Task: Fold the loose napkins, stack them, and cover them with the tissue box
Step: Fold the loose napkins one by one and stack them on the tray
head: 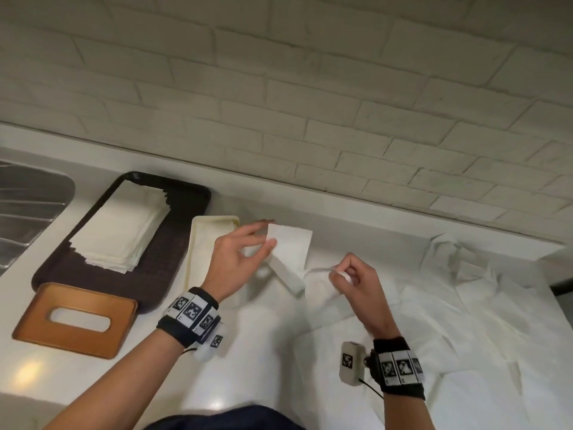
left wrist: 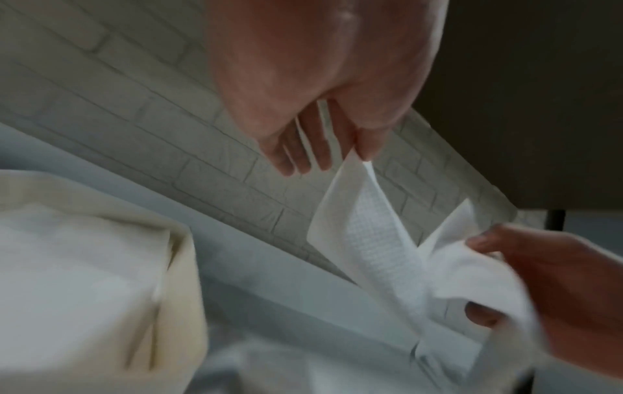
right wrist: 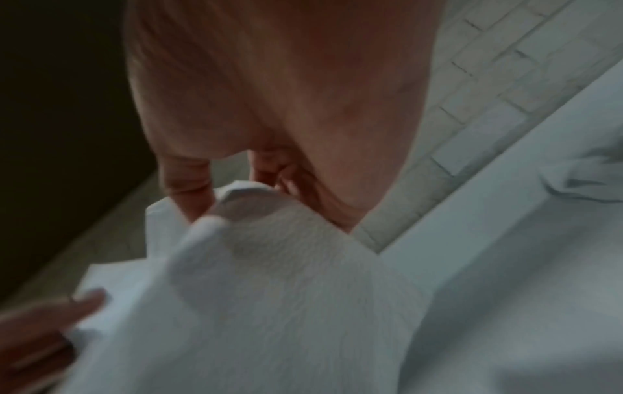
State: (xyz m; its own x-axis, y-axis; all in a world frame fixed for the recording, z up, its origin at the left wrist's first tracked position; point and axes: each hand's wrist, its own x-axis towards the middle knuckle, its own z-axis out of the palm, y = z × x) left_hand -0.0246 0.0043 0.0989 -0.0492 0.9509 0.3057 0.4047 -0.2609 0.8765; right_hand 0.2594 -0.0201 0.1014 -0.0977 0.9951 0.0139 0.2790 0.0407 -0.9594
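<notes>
Two hands pinch one napkin (head: 291,243) mid-fold, just right of the cream tray (head: 198,243): left hand (head: 238,259) top corner, right hand (head: 356,283) probably the opposite edge. Next: match corners, crease, stack.

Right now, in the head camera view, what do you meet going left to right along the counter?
Sink → wooden tissue box cover → dark tray with the stack of folded napkins → cream tray → left hand and right hand, both pinching one napkin → loose napkins.
</notes>
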